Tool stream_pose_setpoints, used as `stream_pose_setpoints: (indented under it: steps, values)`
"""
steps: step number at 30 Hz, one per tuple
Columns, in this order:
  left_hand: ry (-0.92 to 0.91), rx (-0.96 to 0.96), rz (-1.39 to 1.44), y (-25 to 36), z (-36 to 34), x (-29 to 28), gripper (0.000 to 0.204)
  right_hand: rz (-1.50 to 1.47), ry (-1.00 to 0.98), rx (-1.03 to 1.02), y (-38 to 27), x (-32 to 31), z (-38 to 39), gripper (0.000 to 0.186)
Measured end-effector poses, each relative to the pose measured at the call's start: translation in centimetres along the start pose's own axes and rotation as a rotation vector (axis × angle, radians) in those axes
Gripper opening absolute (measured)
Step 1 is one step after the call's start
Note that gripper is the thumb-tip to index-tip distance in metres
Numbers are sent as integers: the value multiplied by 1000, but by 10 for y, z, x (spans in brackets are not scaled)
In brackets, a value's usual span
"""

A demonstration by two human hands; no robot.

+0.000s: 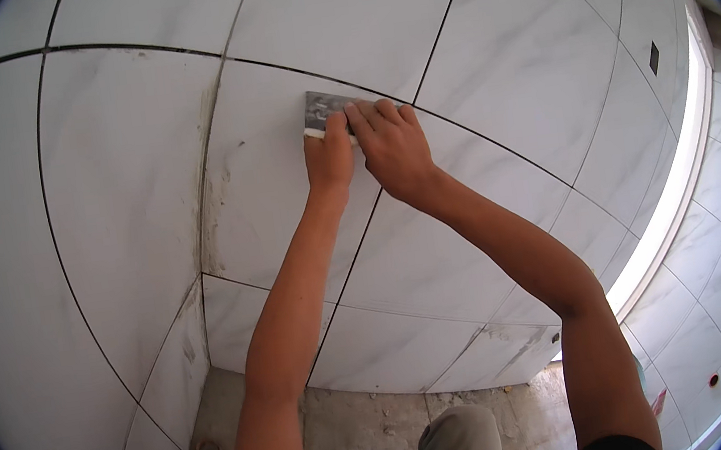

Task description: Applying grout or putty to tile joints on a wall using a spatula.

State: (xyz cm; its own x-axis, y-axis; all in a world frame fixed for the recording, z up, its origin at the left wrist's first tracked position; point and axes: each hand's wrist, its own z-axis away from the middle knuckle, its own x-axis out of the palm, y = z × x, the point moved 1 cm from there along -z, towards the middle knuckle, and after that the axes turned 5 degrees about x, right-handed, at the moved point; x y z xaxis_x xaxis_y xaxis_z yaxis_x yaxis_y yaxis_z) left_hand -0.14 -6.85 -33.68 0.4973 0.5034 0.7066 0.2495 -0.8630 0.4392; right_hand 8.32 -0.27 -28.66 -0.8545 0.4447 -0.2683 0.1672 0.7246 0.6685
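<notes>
Head view: the left hand (330, 164) and the right hand (396, 147) both have their grip closed on a grey scraper (324, 104), held against the marbled tile wall (308, 15) beside a dark joint (414, 102); one knee (461, 439) shows above the floor (350, 433).

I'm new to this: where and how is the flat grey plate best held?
Probably by the pale strip along its lower side, coming from below, left hand and right hand together: the flat grey plate is wide and lies close to the wall.
</notes>
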Motion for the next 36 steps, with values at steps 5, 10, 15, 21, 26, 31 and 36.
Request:
stream_pose_setpoints:
  steps: [5,10,15,21,26,31,36]
  values:
    - [-41,-109,-18,13,-8,8,22,-38,23,51,4,-4,-9,52]
    - [90,-99,36,23,-2,16,20,-33,11,63,0,-6,-10,48]
    - [95,-92,-3,13,-1,4,18,-24,23,36,-5,-1,-4,45]
    - [122,-169,28,20,-3,-2,15,34,10,19,-12,2,-12,40]
    - [122,-144,71,31,-15,-9,16,4,-11,13,-18,-3,-30,37]
    - [94,-91,6,34,-21,-19,18,-24,-1,23,-25,4,-36,32]
    - [147,-124,1,38,-22,-18,17,-21,4,12,-28,9,-37,31]
